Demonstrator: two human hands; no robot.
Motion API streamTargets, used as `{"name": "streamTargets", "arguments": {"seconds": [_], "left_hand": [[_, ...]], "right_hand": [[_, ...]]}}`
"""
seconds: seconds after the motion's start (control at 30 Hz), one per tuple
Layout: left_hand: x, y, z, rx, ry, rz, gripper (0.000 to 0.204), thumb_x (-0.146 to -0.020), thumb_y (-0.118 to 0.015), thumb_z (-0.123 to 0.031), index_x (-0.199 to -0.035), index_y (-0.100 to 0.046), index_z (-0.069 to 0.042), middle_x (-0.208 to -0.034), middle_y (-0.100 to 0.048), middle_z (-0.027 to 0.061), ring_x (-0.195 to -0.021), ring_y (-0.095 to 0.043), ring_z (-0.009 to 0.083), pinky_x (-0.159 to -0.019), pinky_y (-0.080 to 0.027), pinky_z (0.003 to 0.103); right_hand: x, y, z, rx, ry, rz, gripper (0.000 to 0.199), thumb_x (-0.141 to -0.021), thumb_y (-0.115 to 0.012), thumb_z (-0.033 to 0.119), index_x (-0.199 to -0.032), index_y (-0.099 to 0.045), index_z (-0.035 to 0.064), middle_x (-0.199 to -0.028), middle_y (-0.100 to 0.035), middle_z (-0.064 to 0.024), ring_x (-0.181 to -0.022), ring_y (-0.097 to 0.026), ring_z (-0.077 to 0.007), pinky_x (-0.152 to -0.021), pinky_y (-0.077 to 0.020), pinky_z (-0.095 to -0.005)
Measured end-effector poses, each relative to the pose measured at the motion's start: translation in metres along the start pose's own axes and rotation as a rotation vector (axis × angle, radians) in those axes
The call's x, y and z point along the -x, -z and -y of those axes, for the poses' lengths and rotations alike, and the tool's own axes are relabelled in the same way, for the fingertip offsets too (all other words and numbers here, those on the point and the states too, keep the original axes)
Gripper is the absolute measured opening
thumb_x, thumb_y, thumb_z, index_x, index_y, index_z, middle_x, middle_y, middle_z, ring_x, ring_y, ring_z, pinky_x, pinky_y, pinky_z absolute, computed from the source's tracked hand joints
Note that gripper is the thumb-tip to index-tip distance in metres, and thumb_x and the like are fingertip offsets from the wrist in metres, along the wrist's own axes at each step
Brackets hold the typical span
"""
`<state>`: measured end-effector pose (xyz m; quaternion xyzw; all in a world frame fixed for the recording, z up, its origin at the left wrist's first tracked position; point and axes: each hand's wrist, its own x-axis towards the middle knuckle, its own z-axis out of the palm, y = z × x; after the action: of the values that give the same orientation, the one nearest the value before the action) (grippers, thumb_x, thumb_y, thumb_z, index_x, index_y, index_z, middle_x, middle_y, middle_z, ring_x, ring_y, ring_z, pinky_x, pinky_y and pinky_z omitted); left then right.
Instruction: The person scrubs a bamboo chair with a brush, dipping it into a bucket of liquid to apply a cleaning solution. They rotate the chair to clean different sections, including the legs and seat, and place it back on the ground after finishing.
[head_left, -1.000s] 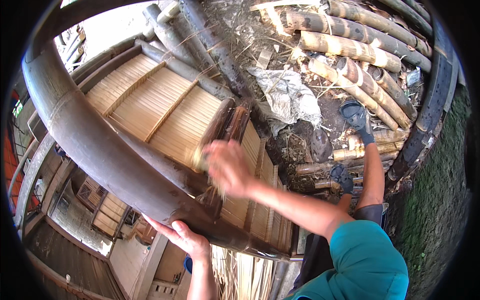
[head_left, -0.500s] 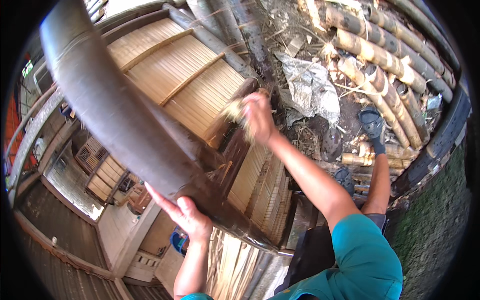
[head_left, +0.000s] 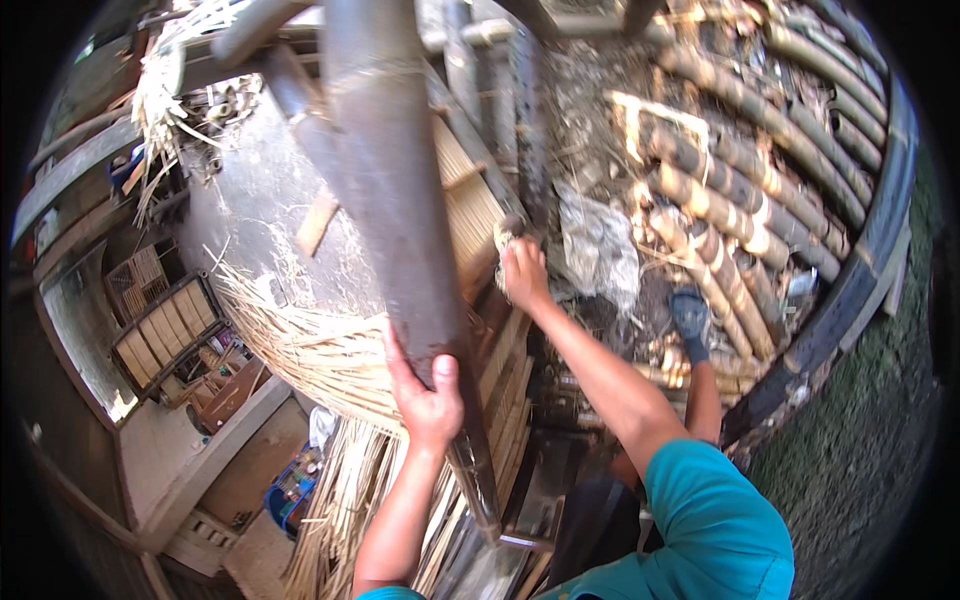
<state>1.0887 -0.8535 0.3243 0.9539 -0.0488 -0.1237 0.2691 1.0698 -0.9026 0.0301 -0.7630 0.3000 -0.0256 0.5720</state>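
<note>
My left hand (head_left: 428, 392) wraps the dark bamboo pole (head_left: 395, 200) near its lower end; my right hand (head_left: 522, 272), beside the pole, grips a straw-coloured wad (head_left: 506, 236).

Left hand (head_left: 425, 395) grips a dark pole (head_left: 395, 220); right hand (head_left: 522, 275) holds a pale wad (head_left: 503, 240).

- Long dark bamboo pole (head_left: 395, 190): thick, smooth, grey-brown, slanted from upper middle down toward lower centre, gripped near its lower part by left hand (head_left: 425, 395).
- Small pale fibrous wad (head_left: 505, 238): straw-coloured, pressed against slatted bamboo frame (head_left: 470, 205), clutched in right hand (head_left: 524, 275).
</note>
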Motion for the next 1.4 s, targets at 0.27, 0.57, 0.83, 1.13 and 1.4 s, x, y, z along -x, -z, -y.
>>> {"name": "streamTargets", "arguments": {"seconds": [0.27, 0.57, 0.83, 1.13, 1.4], "left_hand": [[-0.003, 0.018, -0.013, -0.151, -0.037, -0.110, 0.086, -0.086, -0.075, -0.040, -0.153, -0.033, -0.005, -0.126, -0.057, 0.0263, -0.111, -0.060, 0.0448, -0.093, -0.051, 0.047], [0.009, 0.020, -0.008, -0.113, 0.113, -0.176, 0.069, -0.092, -0.063, -0.052, -0.142, -0.048, -0.007, -0.124, -0.062, 0.0244, -0.106, -0.063, 0.0463, -0.086, -0.053, 0.050], [0.026, 0.023, 0.009, 0.158, 0.278, -0.468, 0.046, -0.106, -0.040, -0.035, -0.114, -0.065, 0.003, -0.097, -0.072, 0.0238, -0.091, -0.069, 0.0437, -0.081, -0.054, 0.047], [0.027, 0.014, 0.012, 0.239, 0.232, -0.674, 0.030, -0.104, -0.045, -0.026, -0.118, -0.060, -0.003, -0.091, -0.072, 0.0196, -0.081, -0.071, 0.0388, -0.071, -0.055, 0.050], [0.022, 0.022, 0.017, 0.040, 0.474, -0.442, 0.025, -0.102, -0.047, -0.025, -0.116, -0.057, -0.007, -0.092, -0.070, 0.0235, -0.082, -0.067, 0.0463, -0.069, -0.052, 0.056]], "right_hand": [[0.040, 0.026, 0.052, -0.163, -0.148, 0.147, 0.035, -0.107, -0.036, 0.032, -0.120, -0.055, 0.0049, -0.116, -0.056, -0.0213, -0.115, -0.048, -0.0399, -0.100, -0.0359, -0.0483], [0.110, 0.060, 0.117, -0.126, -0.200, 0.172, 0.045, -0.109, -0.030, 0.037, -0.131, -0.048, 0.0014, -0.128, -0.050, -0.0227, -0.118, -0.049, -0.0386, -0.103, -0.0375, -0.0432], [0.029, 0.191, 0.238, -0.125, 0.308, 0.242, 0.025, -0.101, -0.051, 0.023, -0.112, -0.065, 0.0063, -0.109, -0.064, -0.0137, -0.104, -0.060, -0.0245, -0.091, -0.0475, -0.0400], [-0.213, 0.187, 0.363, 0.914, 1.186, 0.124, 0.027, -0.096, -0.055, 0.036, -0.104, -0.073, 0.0170, -0.128, -0.065, -0.0088, -0.129, -0.053, -0.0294, -0.115, -0.0175, -0.0697], [0.012, 0.123, 0.308, 0.558, 1.256, 0.708, 0.019, -0.090, -0.061, 0.031, -0.090, -0.071, 0.0149, -0.093, -0.069, -0.0071, -0.109, -0.063, -0.0247, -0.119, -0.0287, -0.0540]]}}
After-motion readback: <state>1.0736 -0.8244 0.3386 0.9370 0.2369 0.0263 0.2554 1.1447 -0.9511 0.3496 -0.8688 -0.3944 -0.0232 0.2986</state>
